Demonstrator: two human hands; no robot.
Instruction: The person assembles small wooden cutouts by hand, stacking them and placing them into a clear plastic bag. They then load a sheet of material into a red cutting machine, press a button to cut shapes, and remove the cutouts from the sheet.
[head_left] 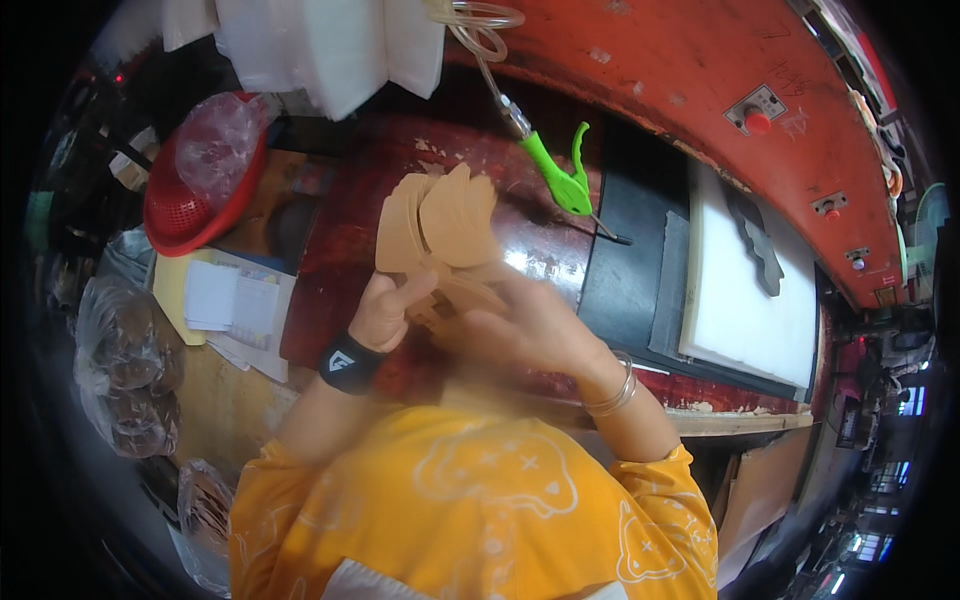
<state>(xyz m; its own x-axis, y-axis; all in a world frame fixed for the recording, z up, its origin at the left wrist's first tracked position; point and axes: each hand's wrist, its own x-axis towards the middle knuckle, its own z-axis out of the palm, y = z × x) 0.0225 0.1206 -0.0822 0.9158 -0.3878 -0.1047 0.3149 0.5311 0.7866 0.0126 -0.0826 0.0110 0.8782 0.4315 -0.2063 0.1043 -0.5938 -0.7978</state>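
Yellow sleeves fill the bottom of the view, both forearms rising to a fanned stack of tan cut-out pieces held above the dark red bench top. Left hand, w/ a black wristband, is curled round the lower left of the stack, fingers closed on it. Right hand, w/ silver bangles, is blurred; it looks wrapped on the lower right edge, thumb side toward the pieces, but exact finger grip can't be told.

Judgement: pieces are being sorted or squared up in the hands. To do it well, keep the left pinch firm at the base so the fan doesn't slip, and let the right thumb peel one piece at a time. Keep the stack over the bench, not past its edge.

Nearby: green air blow gun on a coiled hose hangs just right of the stack, apart from it; white cutting board w/ a dark cutting die farther right; red basket and papers to the left.
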